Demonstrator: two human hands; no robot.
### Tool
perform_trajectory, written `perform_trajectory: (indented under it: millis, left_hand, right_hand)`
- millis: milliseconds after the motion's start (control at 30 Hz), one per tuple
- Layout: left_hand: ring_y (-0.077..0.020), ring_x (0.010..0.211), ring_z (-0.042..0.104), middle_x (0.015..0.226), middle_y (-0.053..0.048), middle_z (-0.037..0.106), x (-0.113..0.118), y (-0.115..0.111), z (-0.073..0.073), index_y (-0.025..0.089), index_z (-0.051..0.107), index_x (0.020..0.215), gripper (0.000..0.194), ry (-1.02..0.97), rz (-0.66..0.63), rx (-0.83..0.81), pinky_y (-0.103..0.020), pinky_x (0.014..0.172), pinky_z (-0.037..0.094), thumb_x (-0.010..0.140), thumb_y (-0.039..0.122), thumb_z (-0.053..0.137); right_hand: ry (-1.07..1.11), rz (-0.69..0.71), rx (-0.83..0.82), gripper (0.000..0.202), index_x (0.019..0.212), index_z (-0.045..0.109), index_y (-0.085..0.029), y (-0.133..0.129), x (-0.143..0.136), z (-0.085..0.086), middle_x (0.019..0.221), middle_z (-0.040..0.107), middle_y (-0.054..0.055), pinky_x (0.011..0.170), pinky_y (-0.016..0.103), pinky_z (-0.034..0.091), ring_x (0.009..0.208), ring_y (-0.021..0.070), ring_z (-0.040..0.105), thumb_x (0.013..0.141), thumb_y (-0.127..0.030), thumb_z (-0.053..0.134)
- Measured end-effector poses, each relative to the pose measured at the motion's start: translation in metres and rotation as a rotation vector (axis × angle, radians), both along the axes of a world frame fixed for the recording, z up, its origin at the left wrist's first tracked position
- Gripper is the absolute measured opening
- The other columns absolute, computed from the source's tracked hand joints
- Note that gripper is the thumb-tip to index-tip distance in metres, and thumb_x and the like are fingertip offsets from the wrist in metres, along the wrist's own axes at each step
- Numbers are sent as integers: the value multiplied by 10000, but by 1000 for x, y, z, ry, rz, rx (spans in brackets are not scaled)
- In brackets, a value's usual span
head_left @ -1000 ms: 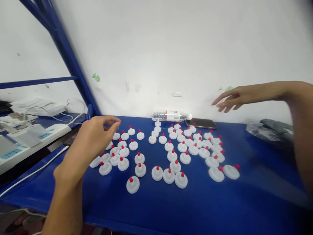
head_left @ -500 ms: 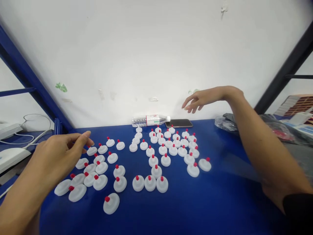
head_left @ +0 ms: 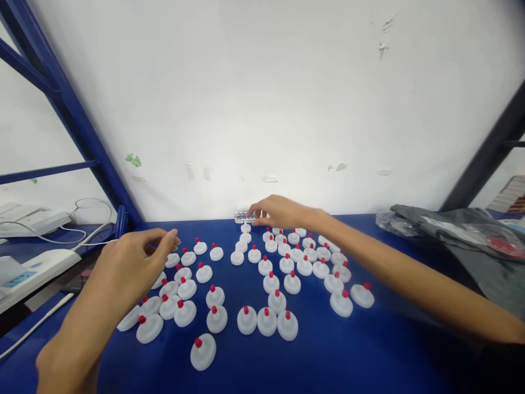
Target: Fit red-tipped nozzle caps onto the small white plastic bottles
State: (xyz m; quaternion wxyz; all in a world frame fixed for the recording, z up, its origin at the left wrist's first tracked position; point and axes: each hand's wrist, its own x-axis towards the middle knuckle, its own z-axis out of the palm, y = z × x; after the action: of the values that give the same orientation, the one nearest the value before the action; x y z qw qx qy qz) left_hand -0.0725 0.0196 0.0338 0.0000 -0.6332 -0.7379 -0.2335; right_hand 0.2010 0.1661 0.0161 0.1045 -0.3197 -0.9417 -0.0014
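Observation:
My right hand reaches across to the back, over the clear plastic bottle lying by the wall. Its fingers are curved and apart, close beside a white round disc whose stem has no red tip. Several more such plain discs run in a line towards me. My left hand hovers over the left group of white discs with red tips, thumb and fingers pressed together. Anything in that pinch is too small or hidden to make out. More red-tipped discs stand in the middle and right.
A blue tabletop meets a white wall. Grey and clear plastic bags lie at the right. On the left are a white power strip, cables and a blue metal frame.
My right hand has come down and left from above the phone to the bottle, now covering much of it. The view has shifted; my left hand stays pinched over the left group.

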Motion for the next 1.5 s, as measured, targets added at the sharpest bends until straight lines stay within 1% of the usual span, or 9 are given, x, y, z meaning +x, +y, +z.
perform_trajectory:
  millis: [267,433,533,733,867,967,1067,1267,1500]
  left_hand:
    - [-293,760,711,826,-42,790,-1,0,-6,250,766,869,474,12,-54,63,-360,664,466,927,574,425]
    - [-297,783,730,881,-29,800,7,-1,-9,276,728,1160,498,-53,-77,113,-389,740,493,890,632,507]
    - [-266,694,725,931,-13,810,14,-3,-9,287,623,1359,661,-129,-106,130,-398,757,511,839,694,584]
    - [-196,526,670,821,28,794,17,-8,-8,317,730,1163,459,-153,-172,251,-354,678,509,838,628,642]
    - [-199,556,676,882,16,800,17,-9,-6,314,708,1147,401,-128,-114,291,-353,689,504,843,569,652]
    - [-244,694,729,935,3,806,16,-10,-4,295,683,1054,315,-132,-112,296,-344,675,505,829,514,670]
    - [-256,758,746,923,-1,805,15,-12,-4,278,640,981,270,-173,-121,320,-330,646,507,815,488,679]
    - [-198,494,654,708,43,746,12,-13,-3,286,626,1026,331,-170,-108,352,-345,614,480,816,541,639]
    - [-192,503,649,702,40,732,6,-15,-1,292,630,1038,334,-187,-68,347,-329,579,475,815,540,641]
  right_hand:
    - [-142,2,68,154,887,784,-170,9,-54,-23,884,765,103,665,297,396,840,241,700,882,-106,644]
    - [-19,54,90,152,963,780,-189,-11,-56,15,910,779,52,690,288,411,823,188,683,950,-226,633]
    - [259,242,-53,132,950,774,-180,-34,-59,42,914,782,21,725,259,455,811,139,684,937,-268,677]
    - [490,331,-298,237,1036,754,-156,-58,-61,64,907,783,47,671,246,491,764,136,709,954,-352,648]
    - [192,74,-54,275,1114,740,-178,-25,-53,48,973,788,47,705,247,476,792,132,709,1019,-314,520]
    - [7,-28,-1,108,894,798,-177,6,-48,25,886,793,62,673,269,444,816,197,708,866,-182,694]
    - [-97,-76,2,116,912,813,-207,25,-47,4,925,799,61,659,262,439,856,217,715,824,-192,740]
    - [-237,-106,11,135,942,816,-233,28,-56,-23,952,797,56,657,249,442,879,220,722,838,-246,731]
    - [-304,-97,75,199,936,790,-185,25,-61,-41,943,776,119,719,289,437,927,264,717,866,-113,618]
